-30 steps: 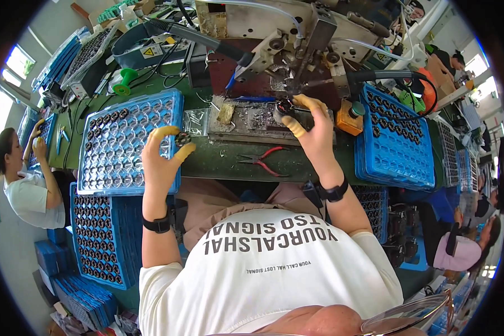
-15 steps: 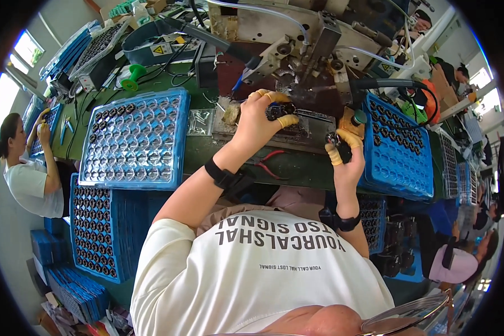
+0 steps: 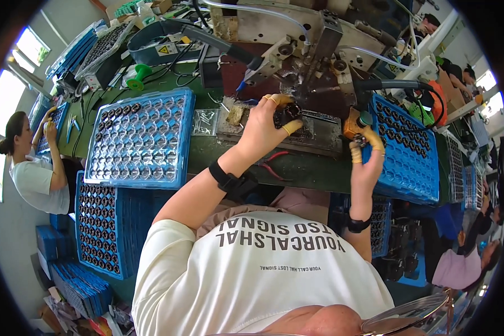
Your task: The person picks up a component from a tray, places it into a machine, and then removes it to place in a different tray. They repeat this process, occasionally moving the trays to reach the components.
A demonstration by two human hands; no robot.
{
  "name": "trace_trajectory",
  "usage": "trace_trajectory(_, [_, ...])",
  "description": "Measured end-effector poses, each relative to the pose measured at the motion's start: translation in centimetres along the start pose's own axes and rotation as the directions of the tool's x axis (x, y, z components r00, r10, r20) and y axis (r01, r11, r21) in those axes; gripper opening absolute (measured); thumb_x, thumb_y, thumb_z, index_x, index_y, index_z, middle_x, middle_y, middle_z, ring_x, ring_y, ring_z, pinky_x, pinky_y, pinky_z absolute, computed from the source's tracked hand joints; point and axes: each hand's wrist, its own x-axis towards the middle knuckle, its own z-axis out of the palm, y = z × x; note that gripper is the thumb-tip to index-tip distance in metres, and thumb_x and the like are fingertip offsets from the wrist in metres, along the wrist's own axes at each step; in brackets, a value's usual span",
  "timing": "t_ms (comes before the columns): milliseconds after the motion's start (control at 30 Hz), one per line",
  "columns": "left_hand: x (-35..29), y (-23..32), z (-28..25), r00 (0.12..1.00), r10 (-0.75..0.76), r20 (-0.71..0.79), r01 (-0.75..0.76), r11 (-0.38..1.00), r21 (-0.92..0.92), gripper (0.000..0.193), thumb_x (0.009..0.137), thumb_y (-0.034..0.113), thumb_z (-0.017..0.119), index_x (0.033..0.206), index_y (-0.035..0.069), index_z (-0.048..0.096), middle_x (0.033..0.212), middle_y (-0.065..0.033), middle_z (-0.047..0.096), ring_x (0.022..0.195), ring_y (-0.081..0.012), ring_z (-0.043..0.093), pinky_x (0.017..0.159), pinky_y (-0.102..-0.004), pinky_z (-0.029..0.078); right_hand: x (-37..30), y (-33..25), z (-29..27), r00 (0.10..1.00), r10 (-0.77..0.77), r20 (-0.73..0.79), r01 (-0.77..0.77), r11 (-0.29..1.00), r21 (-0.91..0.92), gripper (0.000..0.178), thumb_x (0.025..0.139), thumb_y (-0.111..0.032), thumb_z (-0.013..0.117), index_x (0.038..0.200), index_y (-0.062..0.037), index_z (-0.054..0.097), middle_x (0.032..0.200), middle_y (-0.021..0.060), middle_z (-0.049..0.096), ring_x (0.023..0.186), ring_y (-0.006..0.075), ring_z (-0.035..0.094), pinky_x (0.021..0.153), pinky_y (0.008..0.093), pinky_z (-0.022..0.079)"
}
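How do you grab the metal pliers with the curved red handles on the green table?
I'd grab the pliers by both red handles, coming from the right. The handles spread apart and point that way, so fingers should fit around them easily, while the person's bare left forearm crowds the nose end on the left.

My left forearm (image 3: 199, 193) slants forward and inward across my front, the wrist (image 3: 236, 159) nearly in line with it. My left hand (image 3: 261, 124) reaches farther out, back showing, its yellow-sheathed thumb (image 3: 292, 127) and forefinger (image 3: 284, 99) bent toward each other in a grip. My right forearm (image 3: 364, 246) points almost straight ahead; my right hand (image 3: 367, 175), well apart from the left and nearer my body, pinches between yellow-tipped thumb (image 3: 357, 155) and finger (image 3: 373, 138).
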Motion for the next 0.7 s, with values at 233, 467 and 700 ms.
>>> trace_trajectory(233, [-3.6, 0.4, -7.0, 0.995, -0.076, 0.064, 0.058, 0.967, 0.246, 0.068, 0.070, 0.020, 0.081, 0.129, 0.005, 0.051, 0.114, -0.0171, 0.056, 0.111, -0.0343, 0.050, 0.095, -0.0374, 0.042, 0.6, 4.5, 1.0, 0.984, -0.083, 0.156, 0.108, 0.981, -0.160, 0.041, 0.091, -0.023, 0.062, 0.123, 0.0013, 0.052, 0.125, 0.0180, 0.057, 0.115, 0.0345, 0.054, 0.096, 0.0377, 0.042])
trace_trajectory(467, [-6.1, -7.3, -27.7, 0.786, -0.607, -0.115, 0.530, 0.567, 0.631, 0.031, 0.076, 0.027, 0.068, 0.103, 0.013, 0.071, 0.098, -0.0113, 0.069, 0.091, -0.0304, 0.066, 0.078, -0.0384, 0.052, 0.7, 4.5, 0.3, 0.971, -0.039, 0.235, 0.105, 0.955, -0.276, 0.041, 0.093, -0.023, 0.059, 0.124, 0.0032, 0.052, 0.126, 0.0186, 0.057, 0.113, 0.0314, 0.056, 0.095, 0.0342, 0.042])
trace_trajectory(700, [-7.4, -17.4, -41.5, 0.692, -0.610, -0.385, 0.603, 0.195, 0.774, 0.033, 0.076, 0.027, 0.068, 0.108, 0.023, 0.070, 0.103, -0.0096, 0.069, 0.097, -0.0301, 0.064, 0.083, -0.0434, 0.051, 0.7, 5.8, -5.2, 0.850, 0.081, 0.520, -0.310, 0.875, 0.371, 0.035, 0.087, -0.016, 0.068, 0.117, -0.0013, 0.057, 0.115, 0.0057, 0.059, 0.106, 0.0172, 0.055, 0.094, 0.0298, 0.041])
